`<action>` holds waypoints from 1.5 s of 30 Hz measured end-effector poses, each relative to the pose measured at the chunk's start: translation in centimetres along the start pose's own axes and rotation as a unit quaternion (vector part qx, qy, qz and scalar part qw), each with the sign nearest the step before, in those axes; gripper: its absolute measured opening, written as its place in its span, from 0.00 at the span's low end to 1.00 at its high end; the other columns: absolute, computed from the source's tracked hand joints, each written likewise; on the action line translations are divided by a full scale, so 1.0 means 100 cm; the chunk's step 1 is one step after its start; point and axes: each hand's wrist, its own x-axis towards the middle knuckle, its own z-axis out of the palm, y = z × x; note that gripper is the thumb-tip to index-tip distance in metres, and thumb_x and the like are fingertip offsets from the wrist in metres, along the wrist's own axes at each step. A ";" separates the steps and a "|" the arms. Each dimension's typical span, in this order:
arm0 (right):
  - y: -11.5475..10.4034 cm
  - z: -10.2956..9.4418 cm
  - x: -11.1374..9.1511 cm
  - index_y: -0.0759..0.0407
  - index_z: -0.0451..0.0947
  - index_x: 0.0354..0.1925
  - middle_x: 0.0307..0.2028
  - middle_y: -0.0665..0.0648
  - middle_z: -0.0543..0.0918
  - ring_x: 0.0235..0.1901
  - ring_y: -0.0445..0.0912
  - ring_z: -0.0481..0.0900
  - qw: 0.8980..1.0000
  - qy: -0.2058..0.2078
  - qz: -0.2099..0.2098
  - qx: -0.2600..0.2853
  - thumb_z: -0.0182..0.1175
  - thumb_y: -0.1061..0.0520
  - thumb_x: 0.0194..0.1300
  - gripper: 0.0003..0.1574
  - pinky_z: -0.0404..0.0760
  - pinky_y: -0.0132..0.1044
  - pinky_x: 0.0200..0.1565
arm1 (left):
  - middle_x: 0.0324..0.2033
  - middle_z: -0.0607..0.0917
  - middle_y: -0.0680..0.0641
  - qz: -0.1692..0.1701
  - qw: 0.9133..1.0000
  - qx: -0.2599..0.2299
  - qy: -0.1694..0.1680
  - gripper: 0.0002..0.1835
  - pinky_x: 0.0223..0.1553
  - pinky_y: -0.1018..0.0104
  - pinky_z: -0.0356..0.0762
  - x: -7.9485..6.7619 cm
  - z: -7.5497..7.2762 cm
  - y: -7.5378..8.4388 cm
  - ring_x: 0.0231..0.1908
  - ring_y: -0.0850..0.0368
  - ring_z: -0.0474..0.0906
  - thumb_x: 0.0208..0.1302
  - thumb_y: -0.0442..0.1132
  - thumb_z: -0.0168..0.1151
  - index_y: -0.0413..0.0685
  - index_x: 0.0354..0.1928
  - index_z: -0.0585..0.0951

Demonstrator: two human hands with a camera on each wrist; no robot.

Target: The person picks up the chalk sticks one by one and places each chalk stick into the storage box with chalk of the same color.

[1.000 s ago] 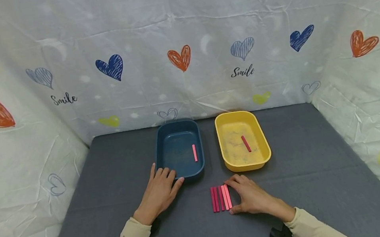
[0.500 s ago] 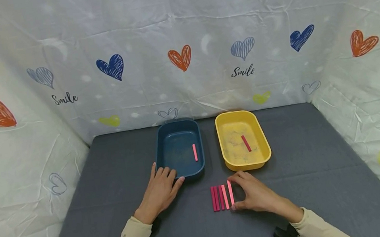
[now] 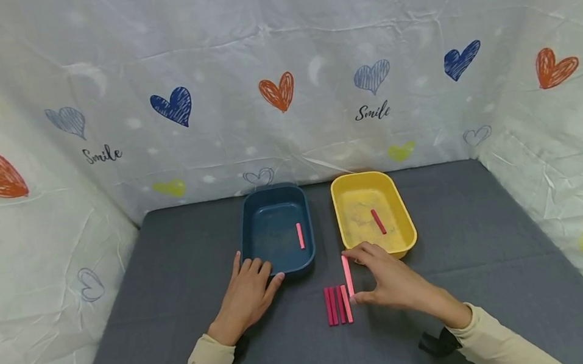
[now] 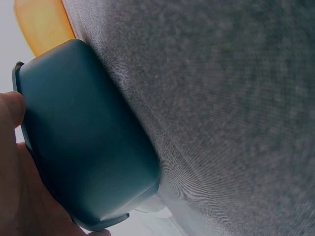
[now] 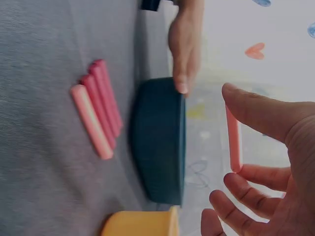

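Note:
My right hand point(image 3: 392, 276) pinches a light pink chalk-like stick point(image 3: 348, 276) by its two ends between thumb and fingertips. In the right wrist view the pinched stick point(image 5: 234, 140) is raised off the cloth. Close by on the table lie three dark pink sticks point(image 3: 333, 305) and one light pink stick point(image 3: 346, 304), side by side. My left hand point(image 3: 243, 302) rests on the near left corner of the dark blue tray point(image 3: 242, 228), its thumb touching the rim. Inside that tray is a light pink stick point(image 3: 300, 236).
A yellow tray point(image 3: 403, 216) stands right of the blue one, with a dark red stick point(image 3: 378, 221) in it; my right fingers overlap its near edge in the head view. Grey cloth point(image 3: 500, 253) covers the table. A heart-printed white curtain point(image 3: 229, 42) encloses the back and sides.
My right hand has drawn the outermost light pink stick away from the row, lifted it and carried it forward toward the trays. The left hand stays at the blue tray's corner.

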 end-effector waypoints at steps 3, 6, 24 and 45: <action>-0.003 -0.004 0.005 0.53 0.69 0.66 0.56 0.51 0.75 0.55 0.45 0.74 1.000 0.004 -0.008 0.003 0.78 0.44 0.47 0.51 0.77 0.46 0.59 | 0.42 0.81 0.44 0.001 1.000 -0.001 0.000 0.19 0.71 0.35 0.51 0.000 0.001 0.001 0.49 0.46 0.75 0.72 0.56 0.53 0.47 0.40 0.79; -0.004 -0.005 0.010 0.52 0.69 0.66 0.56 0.50 0.75 0.54 0.45 0.74 1.000 0.006 -0.011 0.005 0.78 0.44 0.47 0.51 0.78 0.45 0.58 | 0.42 0.81 0.44 0.003 1.000 0.001 -0.007 0.19 0.72 0.35 0.51 -0.002 0.004 0.003 0.49 0.46 0.75 0.72 0.56 0.52 0.47 0.41 0.79; -0.020 -0.014 0.077 0.52 0.69 0.67 0.58 0.52 0.74 0.56 0.46 0.74 0.998 0.054 -0.041 -0.019 0.76 0.39 0.48 0.52 0.77 0.45 0.60 | 0.42 0.83 0.44 -0.002 1.000 0.016 0.000 0.20 0.71 0.35 0.53 -0.002 0.006 0.005 0.49 0.46 0.77 0.72 0.57 0.53 0.47 0.42 0.80; -0.026 0.019 0.166 0.55 0.64 0.70 0.63 0.57 0.70 0.57 0.52 0.76 1.000 0.011 -0.007 0.024 0.73 0.40 0.54 0.52 0.81 0.45 0.54 | 0.44 0.83 0.43 -0.003 1.000 0.022 -0.009 0.21 0.70 0.34 0.54 0.002 0.000 0.001 0.50 0.45 0.78 0.72 0.57 0.53 0.46 0.44 0.81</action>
